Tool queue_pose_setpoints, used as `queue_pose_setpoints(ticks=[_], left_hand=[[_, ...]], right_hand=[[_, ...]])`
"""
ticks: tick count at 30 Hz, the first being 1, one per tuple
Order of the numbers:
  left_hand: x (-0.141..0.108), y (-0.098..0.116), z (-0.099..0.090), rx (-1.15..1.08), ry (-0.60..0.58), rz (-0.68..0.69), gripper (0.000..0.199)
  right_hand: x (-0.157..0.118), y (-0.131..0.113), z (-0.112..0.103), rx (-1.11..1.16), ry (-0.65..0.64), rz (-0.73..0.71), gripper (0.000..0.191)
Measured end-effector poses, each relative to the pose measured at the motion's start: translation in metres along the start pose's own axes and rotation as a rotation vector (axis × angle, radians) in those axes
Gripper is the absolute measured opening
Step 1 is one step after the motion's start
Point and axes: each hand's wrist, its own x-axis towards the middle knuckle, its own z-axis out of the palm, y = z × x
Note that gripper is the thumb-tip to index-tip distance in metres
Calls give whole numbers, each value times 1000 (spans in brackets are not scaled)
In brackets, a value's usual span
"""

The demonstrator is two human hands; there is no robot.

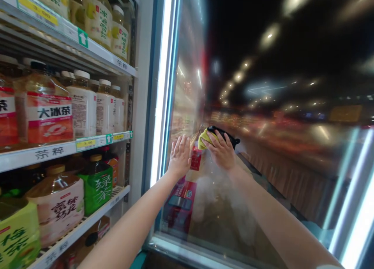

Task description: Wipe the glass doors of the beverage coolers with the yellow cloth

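Note:
My right hand (222, 150) presses a yellow and black cloth (204, 138) against the glass door (216, 206). Its fingers lie over the cloth, whose dark side shows beyond the fingertips. To the left of it, my left hand (179, 156) rests with fingers stretched, seemingly flat on the same glass, and holds nothing. Whitish haze covers part of the pane below my right hand. Both arms reach forward from the bottom of the view.
At left, a cooler shelf (67, 148) carries several bottled drinks, among them a red-labelled bottle (49, 113) and a green-labelled bottle (96, 185). A bright light strip (160, 85) runs up between shelves and glass. Another lit edge (355, 206) stands at right. The background is blurred.

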Motion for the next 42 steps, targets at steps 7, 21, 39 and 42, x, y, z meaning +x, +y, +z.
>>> queue_pose_setpoints(ticks=[7, 21, 39, 42], left_hand=[[5, 27, 11, 3, -13, 46, 92], [20, 85, 25, -41, 31, 170, 91], [40, 162, 44, -126, 21, 297, 91], [40, 172, 47, -145, -3, 322, 94]], right_hand=[[-60, 0, -13, -43, -8, 44, 47], [-104, 35, -37, -132, 10, 204, 46], [-115, 96, -71, -109, -106, 232, 53], [-118, 119, -79, -144, -40, 366, 52]])
